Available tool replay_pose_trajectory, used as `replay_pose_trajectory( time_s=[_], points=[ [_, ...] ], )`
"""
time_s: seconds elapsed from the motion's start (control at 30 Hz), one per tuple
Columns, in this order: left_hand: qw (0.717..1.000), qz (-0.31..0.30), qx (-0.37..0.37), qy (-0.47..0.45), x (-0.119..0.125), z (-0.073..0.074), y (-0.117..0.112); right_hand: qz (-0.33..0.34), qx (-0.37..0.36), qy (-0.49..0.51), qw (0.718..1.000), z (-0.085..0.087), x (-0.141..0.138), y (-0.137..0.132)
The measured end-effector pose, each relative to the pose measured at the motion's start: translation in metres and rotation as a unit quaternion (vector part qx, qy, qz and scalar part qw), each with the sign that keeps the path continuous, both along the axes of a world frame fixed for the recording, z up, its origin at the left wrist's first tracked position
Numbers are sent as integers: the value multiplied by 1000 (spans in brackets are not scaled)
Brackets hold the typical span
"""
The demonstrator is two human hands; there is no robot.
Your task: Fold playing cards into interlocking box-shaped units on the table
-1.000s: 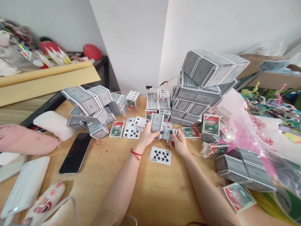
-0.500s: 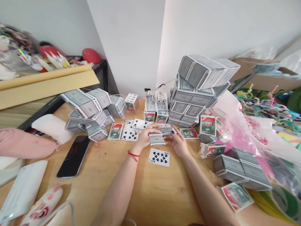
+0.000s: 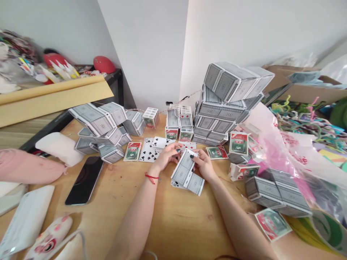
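My right hand (image 3: 204,165) pinches a piece made of joined grey-backed playing cards (image 3: 187,169), thumb on its face. The piece is tilted, with one card standing out at an angle on its lower right. My left hand (image 3: 167,156) is curved close to the piece's upper left edge, its fingers apart; whether a fingertip touches the card is unclear. Beneath the piece, a ten of spades (image 3: 176,185) lies mostly covered on the table. Beyond my hands are face-up spade cards (image 3: 148,153) and a partly hidden diamond card (image 3: 189,145).
Folded-card blocks form a tall stack (image 3: 217,108) at right and a lower stack (image 3: 100,126) at left. Red-and-green card boxes (image 3: 239,143) stand nearby. A phone (image 3: 84,180) lies left on the wooden table (image 3: 173,224). A card block (image 3: 276,193) and tape roll (image 3: 322,231) are at right.
The card piece has turned from nearly level to slanting and moved toward me, over the ten of spades. My left hand has come off it or loosened, while my right hand keeps its hold.
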State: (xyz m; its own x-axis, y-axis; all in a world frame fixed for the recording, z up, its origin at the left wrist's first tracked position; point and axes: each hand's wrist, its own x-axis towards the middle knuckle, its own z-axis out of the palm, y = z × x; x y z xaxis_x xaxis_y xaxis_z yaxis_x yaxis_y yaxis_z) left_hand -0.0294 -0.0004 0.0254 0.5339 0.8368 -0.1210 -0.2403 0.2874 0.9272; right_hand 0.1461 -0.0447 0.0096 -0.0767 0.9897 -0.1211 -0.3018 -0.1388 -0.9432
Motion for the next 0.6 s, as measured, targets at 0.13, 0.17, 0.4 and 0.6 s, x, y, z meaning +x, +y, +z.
replay_pose_trajectory(
  time_s=[0.13, 0.17, 0.4, 0.6],
  points=[
    [994, -34, 73, 74, 8, 4, -5, 30, 6, -17, 999, 4, -1, -3],
    [992, -36, 87, 80, 10, 4, -6, 31, 6, -18, 999, 3, -1, -3],
    [997, -38, 37, 59, 17, 3, -12, 20, -2, -4, 1000, -8, 1, 1],
    [1000, -14, -13, 5, 26, 0, -16, -5, -23, 31, 999, -1, 0, 2]
  ],
)
